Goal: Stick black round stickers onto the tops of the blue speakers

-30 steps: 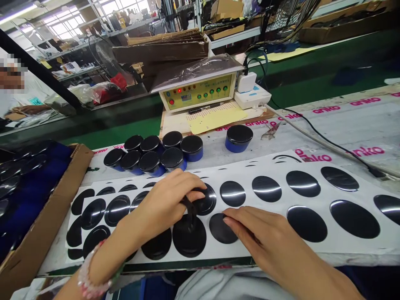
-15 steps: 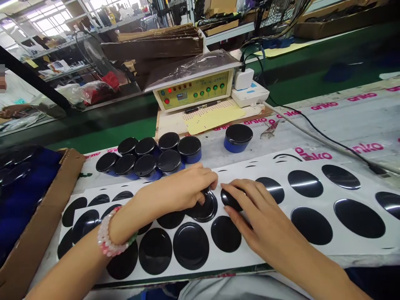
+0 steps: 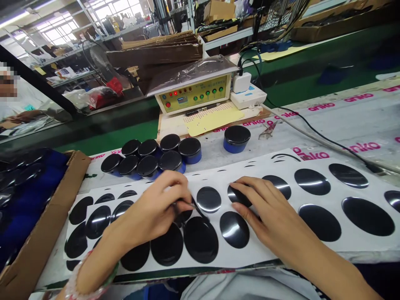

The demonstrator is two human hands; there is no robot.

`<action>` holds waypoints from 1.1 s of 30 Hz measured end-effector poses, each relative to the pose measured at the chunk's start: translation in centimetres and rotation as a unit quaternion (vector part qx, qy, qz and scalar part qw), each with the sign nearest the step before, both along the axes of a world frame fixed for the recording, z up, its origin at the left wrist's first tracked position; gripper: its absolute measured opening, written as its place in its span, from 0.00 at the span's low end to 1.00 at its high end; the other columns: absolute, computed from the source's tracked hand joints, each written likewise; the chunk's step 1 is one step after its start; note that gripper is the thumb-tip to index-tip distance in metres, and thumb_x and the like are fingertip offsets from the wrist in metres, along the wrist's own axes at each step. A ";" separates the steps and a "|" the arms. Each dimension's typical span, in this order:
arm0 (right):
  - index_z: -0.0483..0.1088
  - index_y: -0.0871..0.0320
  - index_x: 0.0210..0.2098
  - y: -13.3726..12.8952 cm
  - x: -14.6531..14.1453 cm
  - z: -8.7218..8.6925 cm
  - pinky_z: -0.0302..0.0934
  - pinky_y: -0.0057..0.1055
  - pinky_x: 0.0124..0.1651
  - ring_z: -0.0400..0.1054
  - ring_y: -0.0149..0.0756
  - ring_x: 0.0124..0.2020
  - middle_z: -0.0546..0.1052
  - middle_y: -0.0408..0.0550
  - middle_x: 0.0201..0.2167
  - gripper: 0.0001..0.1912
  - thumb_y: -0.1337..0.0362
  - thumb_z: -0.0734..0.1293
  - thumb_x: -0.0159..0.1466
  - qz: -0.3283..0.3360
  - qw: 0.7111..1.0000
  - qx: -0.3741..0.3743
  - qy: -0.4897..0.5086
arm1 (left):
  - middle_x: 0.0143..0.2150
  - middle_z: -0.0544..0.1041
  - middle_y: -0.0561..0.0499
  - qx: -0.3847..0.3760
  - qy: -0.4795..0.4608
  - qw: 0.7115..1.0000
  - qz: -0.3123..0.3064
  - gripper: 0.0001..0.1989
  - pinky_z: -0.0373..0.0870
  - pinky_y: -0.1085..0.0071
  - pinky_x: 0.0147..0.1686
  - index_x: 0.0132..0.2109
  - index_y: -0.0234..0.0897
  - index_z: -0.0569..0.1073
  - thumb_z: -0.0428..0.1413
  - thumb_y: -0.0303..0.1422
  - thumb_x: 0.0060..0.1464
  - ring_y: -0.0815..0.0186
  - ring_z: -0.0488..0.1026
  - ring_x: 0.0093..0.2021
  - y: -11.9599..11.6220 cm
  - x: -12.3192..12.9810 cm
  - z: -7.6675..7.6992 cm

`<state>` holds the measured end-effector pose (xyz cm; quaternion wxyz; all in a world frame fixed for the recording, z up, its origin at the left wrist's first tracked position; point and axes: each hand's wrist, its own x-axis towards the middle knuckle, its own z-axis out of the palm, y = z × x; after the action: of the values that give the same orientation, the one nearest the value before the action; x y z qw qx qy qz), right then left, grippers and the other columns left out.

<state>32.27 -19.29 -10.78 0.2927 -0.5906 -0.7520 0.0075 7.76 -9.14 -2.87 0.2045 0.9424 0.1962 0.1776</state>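
Note:
My left hand (image 3: 165,202) is closed in a pinch on a thin black round piece (image 3: 197,208), seen nearly edge-on and partly hidden by the fingers. It is held just above a white sheet (image 3: 259,246) printed or laid with rows of glossy black discs (image 3: 201,240). My right hand (image 3: 262,204) rests on the sheet with fingers and thumb apart, partly covering one disc (image 3: 238,194). Another bare-looking disc (image 3: 208,199) lies on the sheet between the hands.
Several blue tins with black tops (image 3: 148,166) stand behind the sheet, and a single one (image 3: 236,138) sits apart. A cardboard box (image 3: 70,179) of similar tins is at left. Behind stand a control box (image 3: 193,98), a white adapter (image 3: 248,98) and cables (image 3: 325,143).
My left hand has moved left and lifted a black round piece from the disc beside my right hand. My right hand stays on nearly the same disc.

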 end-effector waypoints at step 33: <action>0.64 0.57 0.50 0.0 -1.4 0.2 0.64 0.34 0.50 0.62 0.35 0.52 0.66 0.50 0.52 0.12 0.70 0.57 0.69 0.070 0.996 -0.012 0.053 | 0.48 0.67 0.48 -0.109 0.063 0.991 -0.043 0.18 0.65 0.68 0.49 0.42 0.37 0.62 0.42 0.11 0.51 0.63 0.62 0.52 -3.5 0.2 -2.6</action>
<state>30.90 -19.33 -10.58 0.3243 -0.5383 -0.7748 0.0683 8.00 -12.60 -5.46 0.3003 0.9315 0.1860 0.0863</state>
